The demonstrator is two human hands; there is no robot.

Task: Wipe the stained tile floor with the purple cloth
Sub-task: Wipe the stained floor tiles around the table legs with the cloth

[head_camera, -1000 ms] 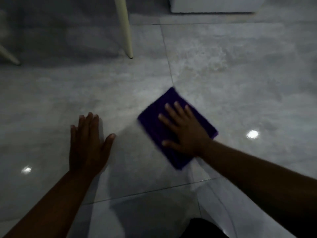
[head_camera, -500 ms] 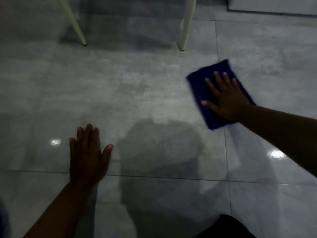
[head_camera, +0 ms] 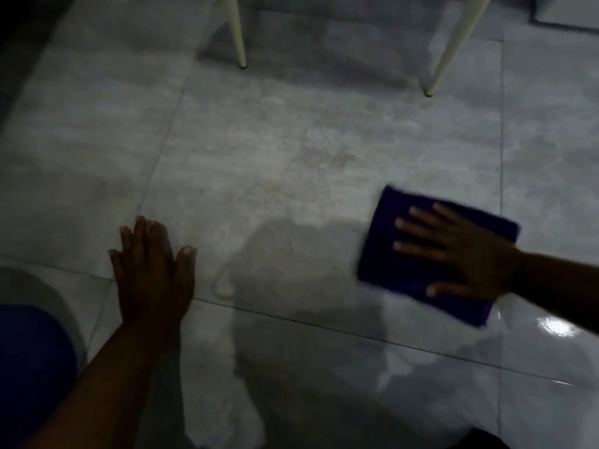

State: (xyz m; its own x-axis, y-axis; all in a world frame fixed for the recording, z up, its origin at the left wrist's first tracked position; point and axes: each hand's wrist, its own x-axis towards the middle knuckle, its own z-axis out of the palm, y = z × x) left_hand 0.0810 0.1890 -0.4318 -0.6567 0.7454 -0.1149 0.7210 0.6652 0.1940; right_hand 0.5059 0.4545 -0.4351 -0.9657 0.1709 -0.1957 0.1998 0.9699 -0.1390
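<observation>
A folded purple cloth [head_camera: 389,254] lies flat on the grey tile floor [head_camera: 291,124] at the right. My right hand [head_camera: 460,251] presses down on it, palm flat and fingers spread toward the left. My left hand [head_camera: 150,270] rests flat on the bare floor at the lower left, fingers together and holding nothing. A faint brownish speckled stain [head_camera: 311,163] marks the tile between and beyond the hands. A thin curved wet mark [head_camera: 220,283] shows near the tile joint.
Two cream chair legs stand on the floor at the back, the left chair leg [head_camera: 238,34] and the right chair leg [head_camera: 450,50]. A blue-clad knee [head_camera: 29,367] is at the lower left. A white base edge [head_camera: 567,11] is at the top right corner.
The right hand has slid the cloth back toward me and turned it, with fingers now pointing left. The view has shifted left. The left hand stays planted on the floor.
</observation>
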